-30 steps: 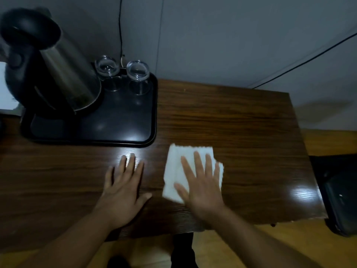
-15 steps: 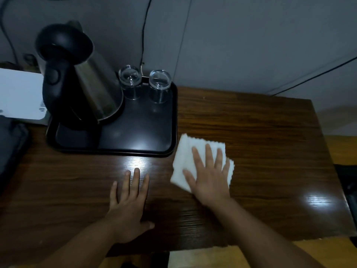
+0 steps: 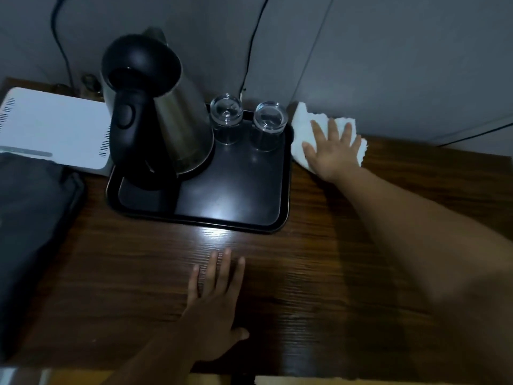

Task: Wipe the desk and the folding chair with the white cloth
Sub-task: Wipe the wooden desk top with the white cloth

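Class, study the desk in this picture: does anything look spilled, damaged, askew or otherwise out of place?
Nothing stands out. The kettle and two glasses stand upright on the black tray, with no spill visible. The right hand presses the white cloth flat at the desk's back edge.

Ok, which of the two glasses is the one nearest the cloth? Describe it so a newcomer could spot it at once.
Start at the black tray on the wooden desk, with the steel kettle at its left. Two clear glasses stand along its back edge. The one you want is the right-hand glass, at the tray's back right corner, beside the white cloth under the right hand; the other glass stands next to the kettle.
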A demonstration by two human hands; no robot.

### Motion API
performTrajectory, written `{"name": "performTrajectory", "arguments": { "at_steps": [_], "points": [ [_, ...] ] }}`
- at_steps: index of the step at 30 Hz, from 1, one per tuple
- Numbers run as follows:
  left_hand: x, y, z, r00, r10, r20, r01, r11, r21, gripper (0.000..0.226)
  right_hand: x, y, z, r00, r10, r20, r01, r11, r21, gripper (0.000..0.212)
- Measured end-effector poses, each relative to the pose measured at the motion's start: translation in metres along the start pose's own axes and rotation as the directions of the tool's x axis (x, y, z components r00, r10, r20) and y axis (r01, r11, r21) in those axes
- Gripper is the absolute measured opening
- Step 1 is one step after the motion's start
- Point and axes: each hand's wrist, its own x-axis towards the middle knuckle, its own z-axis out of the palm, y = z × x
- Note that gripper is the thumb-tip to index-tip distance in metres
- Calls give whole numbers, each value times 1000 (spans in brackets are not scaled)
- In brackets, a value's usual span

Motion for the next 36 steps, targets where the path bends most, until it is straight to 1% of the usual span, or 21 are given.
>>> {"name": "performTrajectory", "arguments": {
  "at_steps": [3, 7, 10, 11, 14, 17, 19, 22, 24, 27, 29, 31, 34, 36],
  "points": [
    [-2, 3, -2, 1000, -2, -10, 2, 1000, -12, 136, -52, 5, 17, 999, -47, -27, 47, 999, 4, 72],
    [-6, 4, -8, 1000, -1, -21, -1, 998, -60, 131, -152, 5, 46, 997, -69, -20, 69, 997, 17, 70],
    [-12, 1, -20, 999, 50, 19, -46, 982, -182, 118, -229, -1, 71, 998, -56, -32, 56, 998, -10, 70],
    [-15, -2, -25, 998, 70, 9, -66, 972, -225, 111, -249, -7, 79, 999, -34, -41, 34, 999, -14, 71],
    [-33, -21, -41, 994, 87, -68, -105, 937, -332, 94, -287, -43, 94, 995, 93, -44, -93, 996, 15, 72],
    [-59, -50, -52, 987, 46, -153, -96, 937, -336, 86, -299, -95, 98, 975, 219, -25, -218, 975, 46, 75],
    [-77, -74, -60, 972, 0, -233, -78, 941, -329, 79, -303, -133, 100, 968, 250, -24, -248, 967, 62, 77],
    [-102, -113, -72, 924, -93, -371, -24, 954, -300, 65, -305, -187, 102, 966, 257, -14, -254, 962, 103, 77],
    [-118, -139, -80, 898, -121, -423, 0, 961, -276, 60, -302, -226, 100, 970, 244, -9, -241, 961, 133, 78],
    [-139, -172, -85, 877, -131, -463, 39, 978, -204, 56, -300, -287, 97, 985, 170, 9, -170, 974, 147, 77],
    [-150, -188, -86, 859, -153, -489, 97, 986, -139, 54, -299, -325, 96, 996, 84, 8, -84, 984, 154, 76],
    [-156, -200, -87, 844, -201, -498, 168, 980, -110, 53, -297, -360, 95, 1000, -22, 1, 22, 987, 158, 75],
    [-157, -210, -85, 830, -278, -484, 245, 960, -133, 51, -298, -401, 96, 974, -228, -3, 226, 964, 137, 70],
    [-153, -211, -81, 834, -307, -459, 254, 951, -174, 50, -299, -404, 99, 939, -343, -21, 344, 934, 101, 70]
  ]
}}
